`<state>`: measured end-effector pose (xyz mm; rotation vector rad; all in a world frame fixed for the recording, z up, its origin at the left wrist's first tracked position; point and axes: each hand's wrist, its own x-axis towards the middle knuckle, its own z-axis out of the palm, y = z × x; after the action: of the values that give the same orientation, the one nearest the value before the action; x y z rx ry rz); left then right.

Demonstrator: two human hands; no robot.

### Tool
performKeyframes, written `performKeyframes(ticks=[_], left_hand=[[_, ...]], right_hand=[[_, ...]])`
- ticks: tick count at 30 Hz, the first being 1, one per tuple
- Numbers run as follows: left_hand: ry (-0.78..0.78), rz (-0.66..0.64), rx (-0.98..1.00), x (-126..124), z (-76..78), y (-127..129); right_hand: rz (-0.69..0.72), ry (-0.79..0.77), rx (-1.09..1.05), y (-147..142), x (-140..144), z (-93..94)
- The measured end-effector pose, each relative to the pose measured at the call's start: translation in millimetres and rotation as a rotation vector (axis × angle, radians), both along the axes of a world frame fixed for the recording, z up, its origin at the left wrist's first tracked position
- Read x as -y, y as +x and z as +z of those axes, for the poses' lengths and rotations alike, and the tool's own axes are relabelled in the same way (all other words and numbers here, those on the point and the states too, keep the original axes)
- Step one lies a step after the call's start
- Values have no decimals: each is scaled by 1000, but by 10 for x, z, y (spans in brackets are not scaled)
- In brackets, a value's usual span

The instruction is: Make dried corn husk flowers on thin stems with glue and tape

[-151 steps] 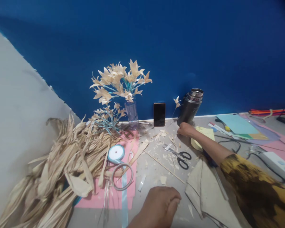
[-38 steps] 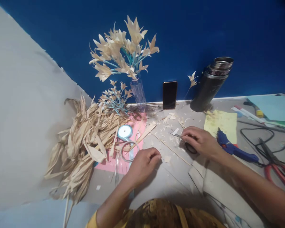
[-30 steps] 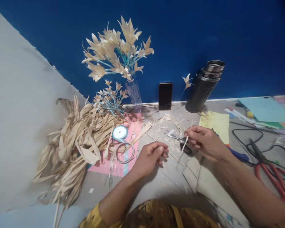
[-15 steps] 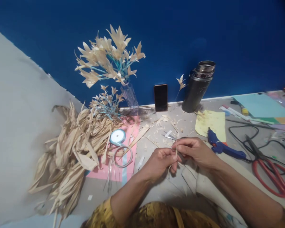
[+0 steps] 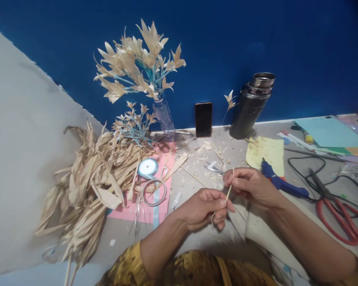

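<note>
Between my two hands runs a narrow, pale strip of dried husk (image 5: pixel 228 192). Its lower part is pinched between thumb and forefinger of my left hand (image 5: pixel 205 208), and a small loop of it hangs below those fingers. My right hand (image 5: pixel 252 186), higher up, grips the upper end, with the tip poking out above the thumb. Thin dark wires (image 5: pixel 235 227) stick out to the lower right from my left hand; where they start is hidden by the fingers. Just behind my right hand lie small scissors (image 5: pixel 215 170), their handles mostly covered.
Dried husks (image 5: pixel 86 178) are heaped at left, beside a ribbon spool (image 5: pixel 148 168) and a tape ring (image 5: pixel 146 201). Husk flowers (image 5: pixel 137 67) stand in a clear bottle (image 5: pixel 164 115). A phone (image 5: pixel 203 119), flask (image 5: pixel 252 105), glue gun (image 5: pixel 283 184) and red-handled scissors (image 5: pixel 335 210) surround the workspace.
My right hand has moved up and to the right, away from my left hand. More of the husk strip now shows stretched between them. My left hand has barely moved.
</note>
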<state>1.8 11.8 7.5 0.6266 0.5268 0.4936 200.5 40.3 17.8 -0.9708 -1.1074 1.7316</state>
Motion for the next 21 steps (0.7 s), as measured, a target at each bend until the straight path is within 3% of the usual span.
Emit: performKeyframes(ticks=[10,15,21], left_hand=[[63,81,-136,16,3,26],[134,57,-178,16,13,22],[162,-5,-163,4,68,-14]], right_hand=[[-239,-11,-91,-83,3,84],[-210,-42,25,-69,30,26],[-319,73,199,-64,55,-57]])
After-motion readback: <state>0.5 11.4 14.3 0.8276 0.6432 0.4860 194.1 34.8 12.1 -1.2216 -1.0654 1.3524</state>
